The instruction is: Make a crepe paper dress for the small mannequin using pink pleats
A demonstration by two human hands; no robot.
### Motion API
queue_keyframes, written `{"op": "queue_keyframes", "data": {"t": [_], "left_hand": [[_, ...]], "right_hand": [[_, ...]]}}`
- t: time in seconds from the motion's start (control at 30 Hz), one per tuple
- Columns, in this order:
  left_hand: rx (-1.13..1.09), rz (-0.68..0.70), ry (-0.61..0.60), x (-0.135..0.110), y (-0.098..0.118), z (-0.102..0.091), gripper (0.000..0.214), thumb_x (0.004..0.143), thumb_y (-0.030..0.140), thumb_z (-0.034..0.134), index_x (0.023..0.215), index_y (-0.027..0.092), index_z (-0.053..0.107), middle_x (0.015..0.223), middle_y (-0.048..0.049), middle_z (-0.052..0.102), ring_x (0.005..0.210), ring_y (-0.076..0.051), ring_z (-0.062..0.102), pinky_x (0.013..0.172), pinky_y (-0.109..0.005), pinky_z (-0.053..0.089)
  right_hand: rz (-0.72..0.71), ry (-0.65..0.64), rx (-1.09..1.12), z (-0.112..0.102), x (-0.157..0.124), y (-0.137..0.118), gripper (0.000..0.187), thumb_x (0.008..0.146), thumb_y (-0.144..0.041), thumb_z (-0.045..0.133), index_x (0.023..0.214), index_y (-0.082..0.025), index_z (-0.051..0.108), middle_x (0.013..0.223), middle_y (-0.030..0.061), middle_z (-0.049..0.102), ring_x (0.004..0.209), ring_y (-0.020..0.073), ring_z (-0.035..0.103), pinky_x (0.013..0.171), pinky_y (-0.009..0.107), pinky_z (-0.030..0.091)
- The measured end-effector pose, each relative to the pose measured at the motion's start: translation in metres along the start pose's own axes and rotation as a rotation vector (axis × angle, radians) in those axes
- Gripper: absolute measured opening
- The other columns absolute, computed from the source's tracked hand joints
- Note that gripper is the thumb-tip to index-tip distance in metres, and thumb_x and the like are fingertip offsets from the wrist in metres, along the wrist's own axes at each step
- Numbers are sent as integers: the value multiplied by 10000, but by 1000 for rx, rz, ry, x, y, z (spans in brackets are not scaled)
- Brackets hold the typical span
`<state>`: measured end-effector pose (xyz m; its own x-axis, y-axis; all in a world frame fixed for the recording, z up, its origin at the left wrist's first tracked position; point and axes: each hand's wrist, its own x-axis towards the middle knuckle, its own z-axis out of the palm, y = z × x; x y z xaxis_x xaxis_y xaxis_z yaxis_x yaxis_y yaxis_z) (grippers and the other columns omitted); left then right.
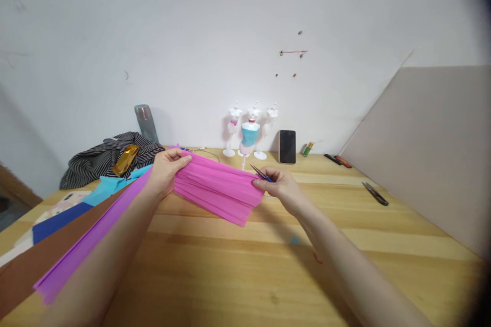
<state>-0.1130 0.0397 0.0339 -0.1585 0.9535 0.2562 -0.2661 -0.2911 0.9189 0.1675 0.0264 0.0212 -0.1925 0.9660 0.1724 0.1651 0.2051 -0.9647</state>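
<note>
A pleated sheet of pink crepe paper (pixel 220 186) is stretched in the air between both hands. My left hand (pixel 165 169) pinches its left end, thumb on top. At the other end, my right hand (pixel 282 186) is closed on the paper's right edge. It also holds small scissors (pixel 261 172) with blue on the handle, their dark points aimed left; most of the handle is hidden in the fingers. Behind the paper stands a mini dress form (pixel 250 135) wrapped in light blue, its stand partly covered by the paper.
More white mini dress forms (pixel 271 115) stand by the wall, beside a phone (pixel 287 146). Dark scissors (pixel 375 194) lie right. At left are purple crepe paper (pixel 92 237), a brown sheet (pixel 57 250), striped cloth (pixel 103 158) and a metal flask (pixel 146 123).
</note>
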Motion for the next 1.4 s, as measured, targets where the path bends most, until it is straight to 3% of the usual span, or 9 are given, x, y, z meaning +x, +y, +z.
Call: {"op": "queue_keyframes", "data": {"t": [0.27, 0.43, 0.57, 0.77, 0.93, 1.1, 1.27, 1.33, 1.4], "left_hand": [[89, 72, 19, -1, -3, -3, 215, 565, 278, 836, 633, 152, 675, 550, 19, 636, 489, -96, 535, 525, -222, 406], [67, 113, 10, -1, -3, -4, 212, 570, 269, 835, 662, 151, 685, 839, -56, 733, 690, -156, 646, 661, -268, 482], [27, 106, 17, 0, 1, -5, 265, 545, 255, 851, 632, 150, 623, 626, 1, 662, 541, -101, 581, 561, -219, 449], [42, 6, -87, 0, 4, -7, 436, 530, 225, 851, 922, 159, 672, 661, -3, 673, 553, -121, 601, 568, -238, 468], [341, 136, 20, 6, 2, -12, 146, 545, 215, 800, 605, 149, 684, 597, -22, 659, 550, -124, 564, 556, -237, 428], [635, 247, 63, 5, 12, -12, 63, 592, 211, 725, 592, 164, 682, 584, 3, 652, 536, -118, 548, 506, -211, 397], [353, 76, -26, -6, 20, -3, 137, 644, 216, 699, 678, 149, 584, 606, 6, 664, 334, -30, 406, 348, -154, 280], [196, 27, -58, -7, 18, 0, 221, 641, 219, 718, 716, 161, 518, 767, -35, 718, 350, -37, 483, 334, -142, 307], [85, 6, -98, -6, 15, 1, 287, 645, 230, 744, 759, 170, 487, 884, -63, 729, 461, -83, 611, 401, -157, 434]], "right_hand": [[-62, -16, -62, -2, 3, 7, 252, 635, -396, 710, 601, -188, 572, 563, -28, 517, 529, 112, 434, 492, 244, 320], [-112, -38, -105, -2, 3, 12, 239, 661, -377, 697, 590, -188, 568, 580, -27, 529, 569, 122, 456, 545, 253, 353], [-136, -43, -127, 2, 2, 11, 214, 672, -344, 686, 587, -186, 570, 570, -31, 530, 571, 124, 465, 573, 265, 372], [-228, 62, -221, 3, 1, 12, 156, 708, -313, 658, 637, -188, 595, 589, -17, 552, 576, 138, 493, 569, 277, 390], [-501, 180, -462, 1, -2, 14, 105, 786, -237, 609, 696, -186, 625, 639, 18, 606, 598, 151, 541, 566, 276, 411], [-888, 189, -736, 2, -4, 18, 185, 831, -71, 492, 837, -182, 641, 722, 43, 631, 633, 143, 583, 552, 244, 425], [-1134, 278, -929, 2, -4, 25, 242, 861, -24, 451, 905, -175, 634, 742, 57, 646, 638, 137, 583, 560, 240, 438], [-1202, 274, -972, 1, -4, 30, 241, 868, -31, 463, 933, -184, 637, 743, 53, 650, 640, 135, 581, 564, 244, 441], [-1227, 237, -977, 1, -4, 36, 218, 879, -62, 493, 967, -193, 644, 757, 54, 656, 657, 137, 590, 573, 247, 448]]}}
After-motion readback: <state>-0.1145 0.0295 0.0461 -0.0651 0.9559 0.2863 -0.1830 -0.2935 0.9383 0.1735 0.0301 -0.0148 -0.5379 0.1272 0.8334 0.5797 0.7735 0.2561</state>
